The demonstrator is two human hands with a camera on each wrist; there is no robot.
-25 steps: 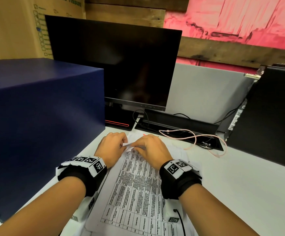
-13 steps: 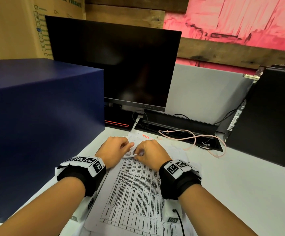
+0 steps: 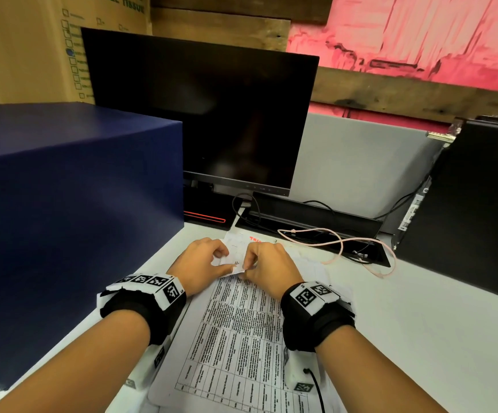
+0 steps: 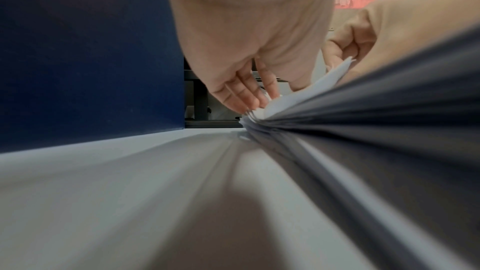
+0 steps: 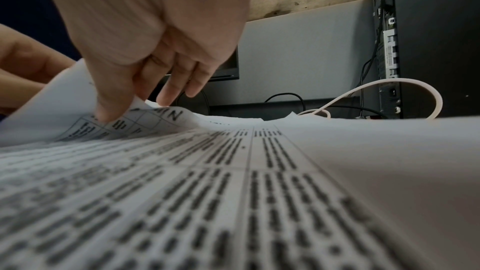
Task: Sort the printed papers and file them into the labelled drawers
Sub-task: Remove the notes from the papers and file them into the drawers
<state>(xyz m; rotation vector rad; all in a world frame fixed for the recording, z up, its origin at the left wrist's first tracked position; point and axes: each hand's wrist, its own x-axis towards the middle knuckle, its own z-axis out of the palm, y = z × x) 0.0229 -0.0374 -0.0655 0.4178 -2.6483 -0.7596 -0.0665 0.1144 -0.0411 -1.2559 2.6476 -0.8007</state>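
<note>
A stack of printed papers (image 3: pixel 241 338) lies on the grey desk in front of me, and its top sheet carries a dense table of text. Both hands are at the sheet's far edge. My left hand (image 3: pixel 222 259) pinches the lifted edge from the left. My right hand (image 3: pixel 247 265) pinches it from the right and curls it back. In the right wrist view my right hand (image 5: pixel 122 110) pinches the curled corner of the top sheet (image 5: pixel 207 171) between thumb and fingers. In the left wrist view the left fingertips (image 4: pixel 249 106) touch the fanned edges of the stack (image 4: pixel 324 114). No labelled drawers show.
A large navy blue box (image 3: pixel 72 219) stands close on the left. A dark monitor (image 3: pixel 200 114) stands behind the papers, and a black computer tower (image 3: pixel 468 210) is at the right. A pale pink cable (image 3: pixel 340 242) loops over a black tray (image 3: pixel 316 219) in front of the grey partition.
The far edge of the top sheet has come up off the stack and curled back toward me. Both hands have closed in on it and drawn slightly nearer.
</note>
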